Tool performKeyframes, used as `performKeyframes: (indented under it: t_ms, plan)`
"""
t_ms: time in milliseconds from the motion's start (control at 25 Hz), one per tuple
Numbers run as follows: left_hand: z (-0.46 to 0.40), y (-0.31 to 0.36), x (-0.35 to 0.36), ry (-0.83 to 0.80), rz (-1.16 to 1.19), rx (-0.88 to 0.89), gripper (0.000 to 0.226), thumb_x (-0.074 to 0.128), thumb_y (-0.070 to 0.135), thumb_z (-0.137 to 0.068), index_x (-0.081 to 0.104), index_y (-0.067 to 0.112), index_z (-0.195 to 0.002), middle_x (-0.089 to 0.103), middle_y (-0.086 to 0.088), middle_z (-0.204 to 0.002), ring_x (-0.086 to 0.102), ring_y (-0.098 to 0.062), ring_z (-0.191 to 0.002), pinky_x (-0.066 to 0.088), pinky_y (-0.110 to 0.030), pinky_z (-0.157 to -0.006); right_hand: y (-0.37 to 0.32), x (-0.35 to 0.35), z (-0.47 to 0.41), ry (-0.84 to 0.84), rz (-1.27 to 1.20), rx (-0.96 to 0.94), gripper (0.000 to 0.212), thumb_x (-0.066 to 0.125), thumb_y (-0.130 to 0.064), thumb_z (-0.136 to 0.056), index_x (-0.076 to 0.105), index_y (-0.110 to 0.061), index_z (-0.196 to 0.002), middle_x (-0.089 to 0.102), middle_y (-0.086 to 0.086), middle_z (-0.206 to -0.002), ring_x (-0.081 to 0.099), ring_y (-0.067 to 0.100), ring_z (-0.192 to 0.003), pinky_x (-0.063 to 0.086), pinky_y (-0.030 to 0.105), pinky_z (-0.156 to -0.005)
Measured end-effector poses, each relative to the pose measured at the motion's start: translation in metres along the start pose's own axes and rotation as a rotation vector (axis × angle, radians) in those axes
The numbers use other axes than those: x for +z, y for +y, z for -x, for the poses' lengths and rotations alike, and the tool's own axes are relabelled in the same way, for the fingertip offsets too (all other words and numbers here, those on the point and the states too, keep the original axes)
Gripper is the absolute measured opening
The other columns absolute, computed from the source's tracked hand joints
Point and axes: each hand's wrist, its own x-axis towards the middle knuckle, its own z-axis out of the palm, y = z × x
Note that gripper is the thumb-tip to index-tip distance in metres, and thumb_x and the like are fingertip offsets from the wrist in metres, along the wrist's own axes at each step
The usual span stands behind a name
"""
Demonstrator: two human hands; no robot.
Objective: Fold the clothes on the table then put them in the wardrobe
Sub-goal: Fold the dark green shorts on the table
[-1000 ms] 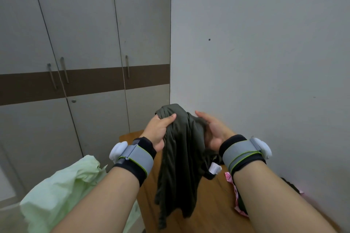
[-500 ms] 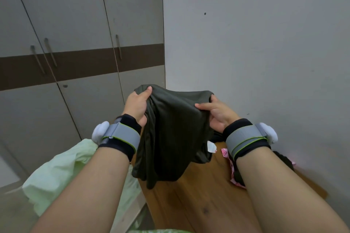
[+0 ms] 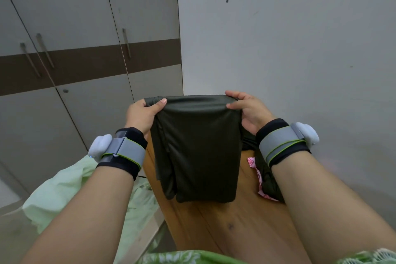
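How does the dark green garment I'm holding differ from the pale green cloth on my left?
The dark olive garment hangs stretched between the left hand and right hand above the wooden table; the pale green cloth lies crumpled, unheld, beside the table. Both are plain fabric.

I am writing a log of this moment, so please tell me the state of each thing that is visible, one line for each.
Dark green garment: held up, stretched between both hands, hanging above the table.
Left hand: gripping its top left corner.
Right hand: gripping its top right corner.
Wardrobe: doors closed.
Wooden table: a dark and pink cloth lies on it, unfolded.
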Motion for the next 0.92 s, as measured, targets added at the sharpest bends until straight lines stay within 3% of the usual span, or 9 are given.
performKeyframes:
  t_ms: [80,160,240,320,480,560,720,760,920]
  plan:
    - [-0.007,-0.005,-0.006,0.051,-0.166,0.045,0.035,0.072,0.041,-0.076,0.068,0.007,-0.086,0.069,-0.011,-0.094,0.064,-0.024,-0.089,0.054,-0.04,-0.087,-0.004,-0.003,0.001,-0.072,0.236,-0.041,0.059,0.051,0.021,-0.079,0.048,-0.001,-0.133,0.056,0.011,-0.114,0.057,0.023,-0.105,0.051,0.03,-0.089]
    - [-0.015,-0.009,-0.008,0.042,-0.221,0.042,0.045,0.064,0.053,-0.076,0.064,0.008,-0.083,0.065,-0.012,-0.101,0.062,-0.028,-0.095,0.05,-0.048,-0.094,-0.011,-0.001,-0.002,-0.085,0.784,-0.157,0.06,0.062,0.011,-0.077,0.05,-0.006,-0.133,0.057,0.012,-0.125,0.053,0.026,-0.118,0.044,0.033,-0.102]
    - [-0.015,-0.006,-0.003,0.035,-0.195,0.015,0.029,0.051,0.041,-0.092,0.056,0.014,-0.081,0.061,-0.01,-0.099,0.058,-0.029,-0.099,0.046,-0.048,-0.097,-0.018,0.003,-0.005,-0.065,1.267,-0.279,0.05,0.069,-0.009,-0.08,0.056,-0.011,-0.129,0.059,0.008,-0.127,0.052,0.024,-0.119,0.039,0.027,-0.1]
    - [-0.016,-0.004,0.001,0.037,-0.27,0.043,0.026,0.041,0.035,-0.099,0.051,0.015,-0.086,0.056,-0.011,-0.098,0.055,-0.03,-0.1,0.044,-0.045,-0.096,-0.025,0.009,-0.005,-0.003,1.423,-0.325,0.036,0.067,-0.021,-0.084,0.064,-0.012,-0.118,0.061,0.01,-0.12,0.054,0.025,-0.113,0.039,0.026,-0.088]
    - [-0.026,-0.006,0.005,0.034,-0.4,0.091,0.035,0.034,0.036,-0.101,0.051,0.005,-0.097,0.051,-0.01,-0.092,0.049,-0.026,-0.092,0.039,-0.035,-0.084,-0.033,0.009,-0.01,0.094,1.542,-0.33,0.029,0.065,-0.032,-0.084,0.066,-0.012,-0.105,0.058,0.01,-0.112,0.055,0.027,-0.104,0.039,0.029,-0.075]
    - [-0.035,-0.013,0.008,-0.035,-0.463,0.047,0.043,0.033,0.038,-0.101,0.053,0.001,-0.109,0.054,-0.013,-0.102,0.051,-0.028,-0.101,0.04,-0.038,-0.093,-0.029,0.005,-0.018,0.05,1.567,-0.259,0.03,0.066,-0.03,-0.085,0.066,-0.009,-0.105,0.056,0.013,-0.11,0.056,0.028,-0.099,0.041,0.031,-0.076]
    - [-0.055,-0.019,0.021,-0.101,-0.365,-0.041,0.046,0.035,0.041,-0.099,0.052,0.001,-0.115,0.056,-0.021,-0.122,0.052,-0.035,-0.116,0.039,-0.048,-0.105,-0.009,-0.001,-0.04,0.061,1.072,-0.071,0.007,0.062,-0.013,-0.088,0.056,-0.01,-0.086,0.06,0.012,-0.075,0.061,0.024,-0.065,0.056,0.038,-0.068]
    - [-0.059,-0.018,0.025,-0.095,-0.316,-0.039,0.045,0.036,0.041,-0.098,0.053,0.003,-0.113,0.057,-0.022,-0.121,0.052,-0.035,-0.116,0.039,-0.049,-0.105,-0.006,-0.003,-0.046,0.128,0.979,-0.124,0.007,0.061,-0.012,-0.087,0.055,-0.011,-0.083,0.059,0.012,-0.075,0.061,0.026,-0.069,0.056,0.04,-0.07]
    - [-0.052,0.004,0.038,-0.088,0.025,0.09,0.021,0.039,0.035,-0.098,0.054,0.022,-0.091,0.059,-0.001,-0.097,0.054,-0.024,-0.107,0.04,-0.043,-0.105,-0.009,-0.01,-0.037,0.33,0.942,-0.446,0.013,0.062,-0.017,-0.086,0.062,-0.006,-0.094,0.062,0.006,-0.089,0.054,0.017,-0.083,0.04,0.024,-0.071]
